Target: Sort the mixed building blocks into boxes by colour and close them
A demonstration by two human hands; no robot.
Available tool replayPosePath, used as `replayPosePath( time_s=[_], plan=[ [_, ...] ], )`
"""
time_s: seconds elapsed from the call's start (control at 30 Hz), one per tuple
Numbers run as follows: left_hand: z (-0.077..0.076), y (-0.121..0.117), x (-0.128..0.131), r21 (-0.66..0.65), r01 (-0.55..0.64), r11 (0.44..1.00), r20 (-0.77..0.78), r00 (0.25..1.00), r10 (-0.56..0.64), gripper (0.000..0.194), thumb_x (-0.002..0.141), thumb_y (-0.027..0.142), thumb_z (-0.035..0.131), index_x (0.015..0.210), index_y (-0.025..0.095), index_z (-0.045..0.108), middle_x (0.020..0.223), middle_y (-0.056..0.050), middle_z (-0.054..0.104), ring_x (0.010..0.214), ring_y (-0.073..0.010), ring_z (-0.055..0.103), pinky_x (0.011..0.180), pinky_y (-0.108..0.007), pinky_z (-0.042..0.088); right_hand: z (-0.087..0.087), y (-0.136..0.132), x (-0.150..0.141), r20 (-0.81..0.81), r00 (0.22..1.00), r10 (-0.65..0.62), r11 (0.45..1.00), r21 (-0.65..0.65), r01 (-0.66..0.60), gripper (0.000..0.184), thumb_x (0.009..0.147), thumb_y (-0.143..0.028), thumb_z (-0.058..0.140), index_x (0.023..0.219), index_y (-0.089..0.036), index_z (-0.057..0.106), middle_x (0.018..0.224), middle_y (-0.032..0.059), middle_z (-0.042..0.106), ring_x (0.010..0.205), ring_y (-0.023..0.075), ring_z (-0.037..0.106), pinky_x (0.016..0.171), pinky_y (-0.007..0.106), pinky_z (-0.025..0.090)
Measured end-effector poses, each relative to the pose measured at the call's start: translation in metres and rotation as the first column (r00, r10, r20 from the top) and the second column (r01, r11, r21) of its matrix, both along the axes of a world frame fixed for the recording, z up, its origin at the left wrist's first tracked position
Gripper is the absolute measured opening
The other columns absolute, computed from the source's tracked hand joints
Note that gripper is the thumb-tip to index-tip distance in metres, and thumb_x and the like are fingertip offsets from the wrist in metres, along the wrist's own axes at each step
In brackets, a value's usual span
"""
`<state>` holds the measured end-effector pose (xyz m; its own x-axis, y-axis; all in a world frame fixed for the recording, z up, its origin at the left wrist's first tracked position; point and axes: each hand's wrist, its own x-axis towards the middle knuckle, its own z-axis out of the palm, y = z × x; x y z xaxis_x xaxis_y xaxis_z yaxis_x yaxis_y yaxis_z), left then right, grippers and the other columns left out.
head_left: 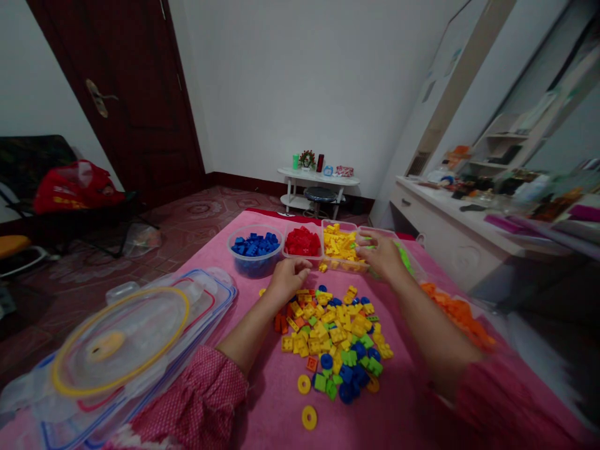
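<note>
Table (262,409) stretching pink, brick pile (332,328) lying on it, yellow-brick tub (338,263) and red-brick tub (303,255) standing beyond, right hand (383,255) hovering at the former's right edge, left hand (287,279) curling before the latter, no telling whether either is pinching anything

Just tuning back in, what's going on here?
Someone's bare hands are among toy building blocks. The right hand is beside the yellow blocks, and the left hand is in front of the red blocks, near a mixed pile. I can't tell whether either holds a piece. Blue blocks fill a round tub at the left.
</note>
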<state>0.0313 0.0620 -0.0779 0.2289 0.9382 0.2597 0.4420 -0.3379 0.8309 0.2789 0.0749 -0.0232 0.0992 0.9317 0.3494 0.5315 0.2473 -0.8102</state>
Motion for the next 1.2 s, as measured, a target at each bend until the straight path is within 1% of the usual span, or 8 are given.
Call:
replayPosePath(
  time_s=[0.23,0.37,0.47,0.53,0.6,0.7,0.93,1.2],
  plan=[
    [0.03,-0.008,-0.028,-0.117,0.204,0.972,-0.487,0.841,-0.235,0.029,0.066,0.011,0.063,0.092,0.017,0.074,0.081,-0.004,0.073,0.072,-0.0146,0.065,0.062,-0.02,0.044,-0.038,-0.063,-0.053,0.147,0.965,0.218,0.971,-0.133,-0.199,0.021,0.072,-0.022,0.06,0.089,-0.018,0.072,0.091,0.0065,0.071,0.083,0.0206,0.065,0.077,0.035,0.05],
    [0.04,-0.01,-0.041,-0.199,0.242,0.95,-0.563,0.765,-0.313,0.037,0.062,0.012,0.068,0.098,0.019,0.073,0.088,-0.004,0.074,0.077,-0.0151,0.066,0.063,-0.019,0.044,-0.048,-0.08,-0.074,0.266,0.912,0.312,0.95,-0.081,-0.302,0.047,0.068,-0.021,0.068,0.115,-0.021,0.065,0.126,0.0092,0.06,0.117,0.0244,0.053,0.101,0.04,0.037],
    [0.042,-0.011,-0.041,-0.201,0.251,0.947,-0.558,0.765,-0.321,0.034,0.065,0.016,0.067,0.098,0.018,0.073,0.088,-0.004,0.074,0.076,-0.0143,0.066,0.062,-0.018,0.045,-0.044,-0.084,-0.08,0.31,0.846,0.434,0.901,-0.135,-0.413,0.032,0.072,-0.022,0.066,0.103,-0.02,0.07,0.115,0.0079,0.065,0.105,0.0205,0.059,0.093,0.032,0.042],
    [0.043,-0.011,-0.039,-0.162,0.232,0.959,-0.562,0.777,-0.283,0.028,0.068,0.017,0.064,0.094,0.018,0.074,0.086,-0.004,0.074,0.075,-0.0133,0.065,0.062,-0.018,0.044,-0.039,-0.084,-0.077,0.381,0.825,0.417,0.909,-0.176,-0.378,0.013,0.077,-0.025,0.061,0.081,-0.018,0.072,0.091,0.0056,0.07,0.084,0.017,0.062,0.077,0.027,0.045],
    [0.044,-0.011,-0.039,-0.127,0.184,0.975,-0.576,0.786,-0.223,0.024,0.067,0.016,0.063,0.088,0.019,0.075,0.083,-0.003,0.074,0.073,-0.0127,0.065,0.061,-0.017,0.043,-0.035,-0.082,-0.073,0.5,0.814,0.296,0.954,-0.195,-0.227,0.021,0.08,-0.029,0.058,0.065,-0.017,0.068,0.074,0.0047,0.068,0.07,0.0164,0.06,0.065,0.027,0.041],
    [0.045,-0.013,-0.04,-0.127,0.16,0.979,-0.571,0.795,-0.204,0.02,0.063,0.013,0.065,0.078,0.02,0.076,0.074,-0.002,0.073,0.067,-0.0124,0.064,0.056,-0.017,0.041,-0.032,-0.076,-0.069,0.616,0.764,0.191,0.978,-0.19,-0.091,0.014,0.077,-0.026,0.06,0.068,-0.019,0.068,0.074,0.0042,0.069,0.071,0.0179,0.06,0.064,0.028,0.039],
    [0.05,-0.027,-0.035,-0.145,0.189,0.971,-0.555,0.797,-0.238,0.022,0.058,0.008,0.065,0.07,0.023,0.076,0.065,-0.001,0.071,0.056,-0.0129,0.06,0.051,-0.018,0.038,-0.038,-0.063,-0.092,0.563,0.723,0.4,0.917,-0.262,-0.302,0.045,0.069,-0.021,0.064,0.114,-0.022,0.062,0.113,0.0061,0.065,0.099,0.0208,0.059,0.084,0.028,0.04],
    [0.054,-0.068,-0.046,-0.129,0.137,0.982,-0.752,0.632,-0.187,0.028,0.064,0.009,0.058,0.079,0.025,0.075,0.079,-0.006,0.071,0.071,-0.02,0.063,0.06,-0.024,0.042,-0.054,-0.057,-0.091,0.577,0.752,0.319,0.941,-0.286,-0.18,0.022,0.068,-0.017,0.059,0.089,-0.02,0.062,0.091,0.0038,0.067,0.084,0.0184,0.059,0.07,0.026,0.038]
  ],
)
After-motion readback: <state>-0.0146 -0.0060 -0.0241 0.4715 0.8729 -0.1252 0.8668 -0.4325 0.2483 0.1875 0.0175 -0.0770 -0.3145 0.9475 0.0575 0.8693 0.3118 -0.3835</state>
